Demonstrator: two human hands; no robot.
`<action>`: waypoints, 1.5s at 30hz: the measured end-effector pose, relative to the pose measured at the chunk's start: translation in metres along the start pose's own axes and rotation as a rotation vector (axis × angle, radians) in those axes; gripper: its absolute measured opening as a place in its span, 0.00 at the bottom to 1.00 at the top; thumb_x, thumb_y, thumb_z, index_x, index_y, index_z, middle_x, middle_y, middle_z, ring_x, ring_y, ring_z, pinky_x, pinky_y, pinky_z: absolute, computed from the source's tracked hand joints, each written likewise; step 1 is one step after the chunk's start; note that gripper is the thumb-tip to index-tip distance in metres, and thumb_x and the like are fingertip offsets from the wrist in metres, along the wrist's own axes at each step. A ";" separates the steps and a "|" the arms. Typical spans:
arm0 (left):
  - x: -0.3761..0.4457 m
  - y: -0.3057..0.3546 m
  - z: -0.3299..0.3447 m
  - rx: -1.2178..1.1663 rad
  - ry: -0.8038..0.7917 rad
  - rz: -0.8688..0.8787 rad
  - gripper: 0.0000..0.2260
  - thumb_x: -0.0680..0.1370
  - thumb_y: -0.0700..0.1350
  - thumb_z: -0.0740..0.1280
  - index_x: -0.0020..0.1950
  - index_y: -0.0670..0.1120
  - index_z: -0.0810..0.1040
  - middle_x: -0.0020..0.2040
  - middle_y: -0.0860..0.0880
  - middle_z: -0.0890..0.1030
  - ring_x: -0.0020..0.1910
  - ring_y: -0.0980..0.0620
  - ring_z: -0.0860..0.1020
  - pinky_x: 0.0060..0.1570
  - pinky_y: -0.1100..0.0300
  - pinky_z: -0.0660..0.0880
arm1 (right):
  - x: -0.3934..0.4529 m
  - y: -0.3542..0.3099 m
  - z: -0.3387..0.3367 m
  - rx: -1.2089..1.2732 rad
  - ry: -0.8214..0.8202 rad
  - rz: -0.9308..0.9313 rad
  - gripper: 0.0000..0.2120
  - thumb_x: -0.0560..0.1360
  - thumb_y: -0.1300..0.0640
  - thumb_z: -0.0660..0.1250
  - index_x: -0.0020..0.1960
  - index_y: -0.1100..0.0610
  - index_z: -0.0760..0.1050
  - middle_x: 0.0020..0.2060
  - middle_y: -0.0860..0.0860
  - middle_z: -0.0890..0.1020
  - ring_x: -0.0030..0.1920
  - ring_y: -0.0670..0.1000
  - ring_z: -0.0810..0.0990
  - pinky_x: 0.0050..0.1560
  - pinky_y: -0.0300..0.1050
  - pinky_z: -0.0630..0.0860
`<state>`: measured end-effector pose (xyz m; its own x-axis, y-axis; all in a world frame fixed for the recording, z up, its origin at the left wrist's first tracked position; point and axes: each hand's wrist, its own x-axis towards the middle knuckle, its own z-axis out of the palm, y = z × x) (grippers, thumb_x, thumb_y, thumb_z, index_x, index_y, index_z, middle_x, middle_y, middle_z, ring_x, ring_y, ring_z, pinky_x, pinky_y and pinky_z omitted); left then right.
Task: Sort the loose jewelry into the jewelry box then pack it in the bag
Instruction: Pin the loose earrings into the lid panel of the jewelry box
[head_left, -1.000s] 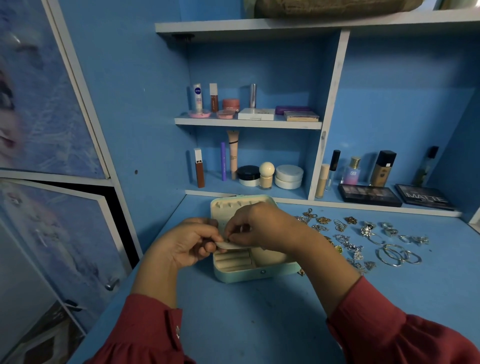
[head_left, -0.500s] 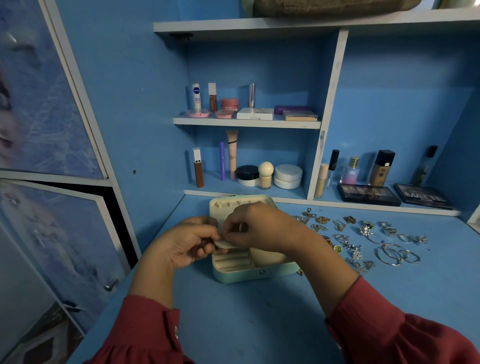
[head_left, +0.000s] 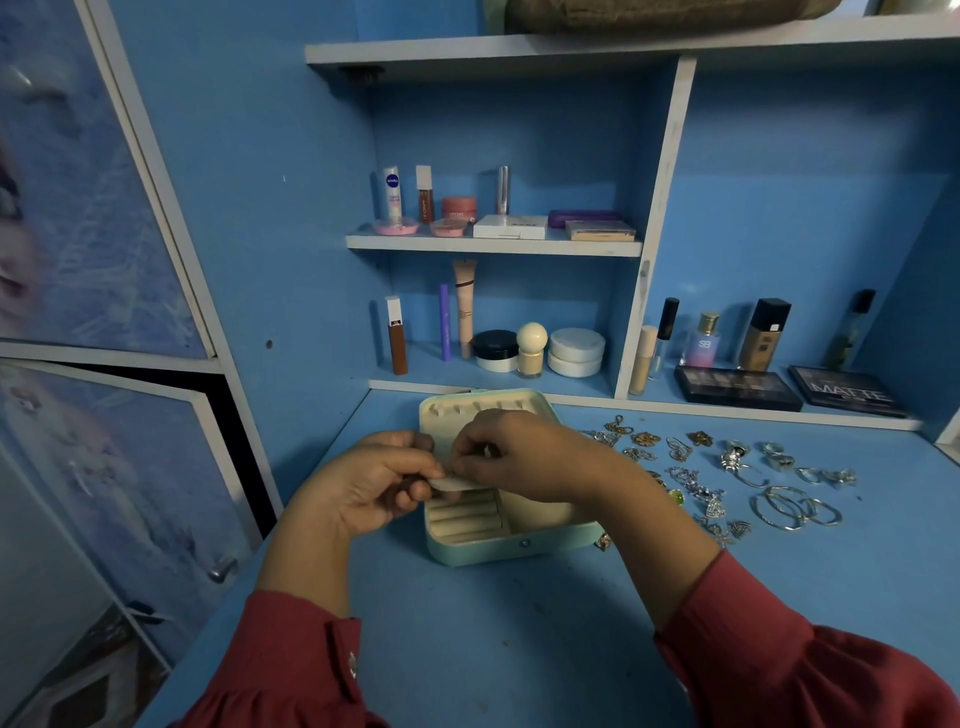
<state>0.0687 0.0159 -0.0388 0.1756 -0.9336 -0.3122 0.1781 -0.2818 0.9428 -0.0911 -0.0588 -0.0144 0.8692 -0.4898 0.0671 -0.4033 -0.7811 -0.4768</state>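
While bare tabletop (head_left: 519, 649) lay before the jewelry box (head_left: 498, 545), left hand (head_left: 363, 488) and right hand (head_left: 524, 457) fingers pinched a small pale pad (head_left: 457, 484) above it.

The jewelry box (head_left: 511, 545) is cased in smooth mint shell, lined with what seems matt cream velvet. The loose jewelry (head_left: 727, 475) is shiny metal.
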 end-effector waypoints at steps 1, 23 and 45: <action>-0.001 0.000 0.000 0.001 -0.005 0.003 0.12 0.74 0.27 0.62 0.42 0.44 0.69 0.38 0.37 0.74 0.18 0.58 0.69 0.15 0.70 0.62 | 0.000 0.000 0.000 -0.001 0.002 -0.003 0.08 0.78 0.53 0.63 0.53 0.54 0.79 0.44 0.42 0.75 0.45 0.45 0.73 0.49 0.42 0.71; -0.001 0.002 0.001 0.015 -0.010 0.011 0.12 0.74 0.27 0.61 0.42 0.44 0.69 0.33 0.35 0.78 0.18 0.57 0.71 0.15 0.70 0.62 | -0.002 0.000 -0.002 -0.051 0.054 0.036 0.05 0.76 0.55 0.64 0.49 0.55 0.78 0.47 0.49 0.79 0.46 0.47 0.75 0.50 0.45 0.74; 0.000 0.000 0.001 0.020 0.004 -0.002 0.13 0.74 0.27 0.61 0.41 0.45 0.68 0.30 0.39 0.79 0.18 0.58 0.67 0.15 0.70 0.61 | -0.004 -0.009 -0.004 -0.342 0.094 0.025 0.09 0.76 0.54 0.62 0.49 0.55 0.79 0.47 0.50 0.80 0.47 0.52 0.77 0.47 0.50 0.76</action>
<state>0.0683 0.0153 -0.0386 0.1789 -0.9321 -0.3150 0.1596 -0.2884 0.9441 -0.0920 -0.0512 -0.0064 0.8343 -0.5313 0.1468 -0.5101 -0.8452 -0.1596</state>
